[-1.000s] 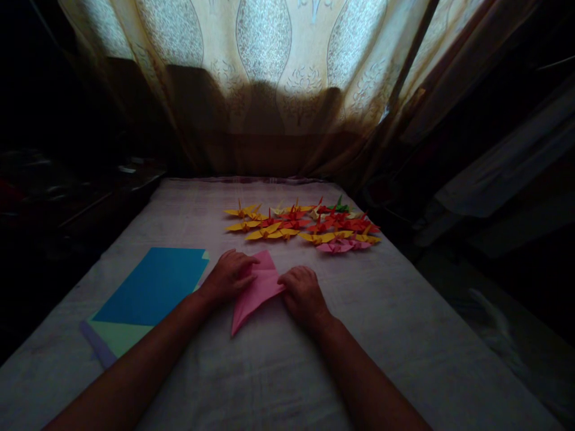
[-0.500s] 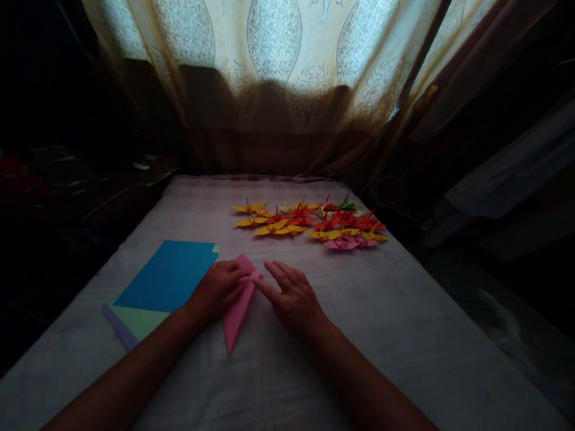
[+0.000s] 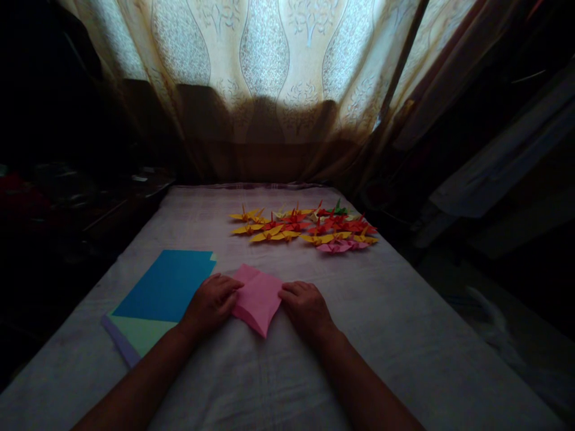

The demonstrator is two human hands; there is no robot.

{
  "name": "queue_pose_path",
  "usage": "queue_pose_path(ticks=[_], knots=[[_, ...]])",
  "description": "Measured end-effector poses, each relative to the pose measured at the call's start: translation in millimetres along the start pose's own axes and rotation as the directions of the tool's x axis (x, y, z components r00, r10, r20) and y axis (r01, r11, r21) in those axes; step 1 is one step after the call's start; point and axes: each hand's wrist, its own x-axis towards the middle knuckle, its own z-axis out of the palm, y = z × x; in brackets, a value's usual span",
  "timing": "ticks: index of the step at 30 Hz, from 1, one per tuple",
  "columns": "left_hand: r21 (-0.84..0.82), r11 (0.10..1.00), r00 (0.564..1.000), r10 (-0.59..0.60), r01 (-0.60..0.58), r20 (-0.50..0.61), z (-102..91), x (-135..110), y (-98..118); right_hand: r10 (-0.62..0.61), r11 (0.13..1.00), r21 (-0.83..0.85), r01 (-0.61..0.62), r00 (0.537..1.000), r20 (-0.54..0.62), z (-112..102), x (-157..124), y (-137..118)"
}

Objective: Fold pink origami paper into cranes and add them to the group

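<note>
A pink sheet of origami paper (image 3: 259, 294), creased and partly opened out, lies between my hands with one point towards me. My left hand (image 3: 214, 300) grips its left edge, fingers curled over the paper and thumb beneath them. At the right corner, the fingers of my right hand (image 3: 308, 308) are pinched together on the paper. Left of my left hand is a stack of square sheets: a blue sheet (image 3: 168, 284) on top, with a pale green sheet (image 3: 142, 334) and a purple sheet (image 3: 120, 340) showing under it.
Several folded paper cranes in yellow, red, green and white stand in rows towards the back right, with pink cranes (image 3: 339, 246) nearest me. A pale checked cloth (image 3: 381, 359) covers the surface. A patterned curtain (image 3: 269, 120) hangs behind it. Both sides are dark.
The pink paper has gone from a narrow folded shape to a wider, opened one. My right hand has closed on its right corner. The view has shifted slightly.
</note>
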Motion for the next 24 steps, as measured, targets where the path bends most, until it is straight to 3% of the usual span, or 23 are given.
queue_pose_path(ticks=[6, 10, 16, 24], knots=[[0.092, 0.990, 0.990, 0.096, -0.106, 0.107, -3.2, -31.4, 6.0, 0.050, 0.998, 0.042, -0.053, 0.997, 0.051, -3.5, 1.8, -3.9], [0.165, 0.966, 0.980, 0.191, -0.199, 0.063, -0.2, -39.0, 19.4, 0.053, 0.997, 0.052, -0.055, 0.998, 0.043, -4.4, 0.6, -3.2], [0.034, 0.957, 0.956, 0.284, -0.287, 0.075, 10.6, -35.2, 41.6, 0.041, 0.999, 0.013, -0.041, 0.999, -0.014, -2.9, 1.0, -6.3], [0.096, 0.957, 0.961, 0.277, -0.274, -0.019, 15.9, -37.4, 23.8, 0.018, 0.999, 0.028, -0.018, 1.000, -0.004, -6.2, 0.7, -11.3]])
